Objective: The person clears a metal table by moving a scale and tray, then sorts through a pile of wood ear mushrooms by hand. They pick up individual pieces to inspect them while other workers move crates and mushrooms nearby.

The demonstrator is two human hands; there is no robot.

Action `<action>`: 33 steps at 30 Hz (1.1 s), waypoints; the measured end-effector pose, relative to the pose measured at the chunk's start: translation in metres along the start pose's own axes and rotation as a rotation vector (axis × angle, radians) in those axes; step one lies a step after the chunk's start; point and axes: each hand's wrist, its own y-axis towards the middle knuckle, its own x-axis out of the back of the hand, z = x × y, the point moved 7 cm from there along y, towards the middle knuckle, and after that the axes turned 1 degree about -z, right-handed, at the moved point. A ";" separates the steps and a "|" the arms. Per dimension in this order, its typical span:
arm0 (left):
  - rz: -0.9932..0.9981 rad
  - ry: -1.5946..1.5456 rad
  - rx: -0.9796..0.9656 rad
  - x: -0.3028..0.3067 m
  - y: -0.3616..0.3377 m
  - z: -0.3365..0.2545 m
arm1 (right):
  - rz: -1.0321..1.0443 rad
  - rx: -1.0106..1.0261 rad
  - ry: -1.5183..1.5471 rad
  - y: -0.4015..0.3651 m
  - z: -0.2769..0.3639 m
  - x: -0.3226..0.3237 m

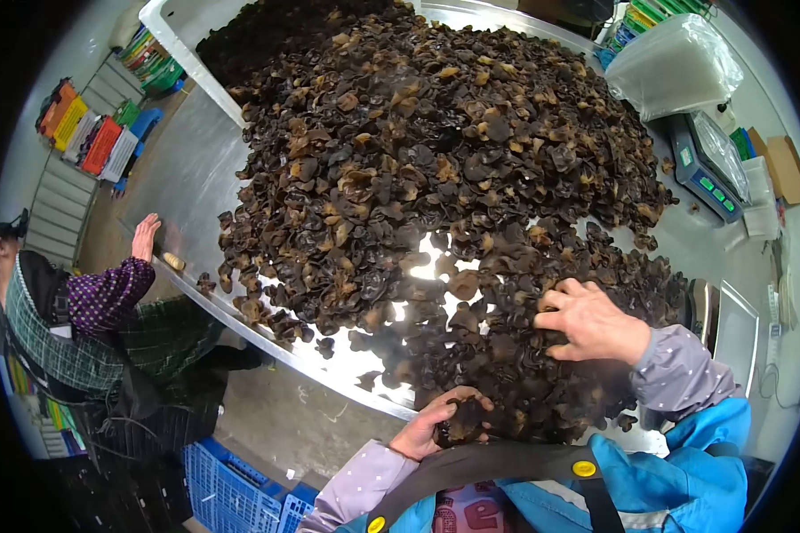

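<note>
A broad heap of dark brown wood ear mushrooms (400,169) covers most of the metal table. Close to my body, at the near edge, my left hand (431,425) is closed around a small clump of wood ear mushrooms (461,421). My right hand (591,322) reaches over the near right part of the heap. Its fingers are bent and apart, with their tips touching the mushrooms, and nothing shows gripped between them. Bright metal shows through gaps in the heap between my hands.
A white tub (213,80) is tipped at the back left. At right stand a digital scale (707,173) and clear plastic bags (676,67). Another person's hand (146,236) rests at the table's left edge (267,342). Blue crates (231,489) sit on the floor.
</note>
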 end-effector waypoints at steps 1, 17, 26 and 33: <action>-0.008 0.007 -0.003 0.001 0.000 0.000 | 0.027 -0.038 -0.003 -0.010 -0.006 0.002; 0.021 0.003 -0.021 0.010 0.000 0.001 | -0.205 -0.167 0.720 0.022 -0.106 0.057; 0.010 0.014 -0.033 0.013 0.000 0.001 | -0.098 -0.212 0.249 0.101 -0.080 -0.008; 0.012 -0.002 -0.032 0.011 0.000 0.001 | 0.079 0.126 0.196 0.006 -0.019 -0.012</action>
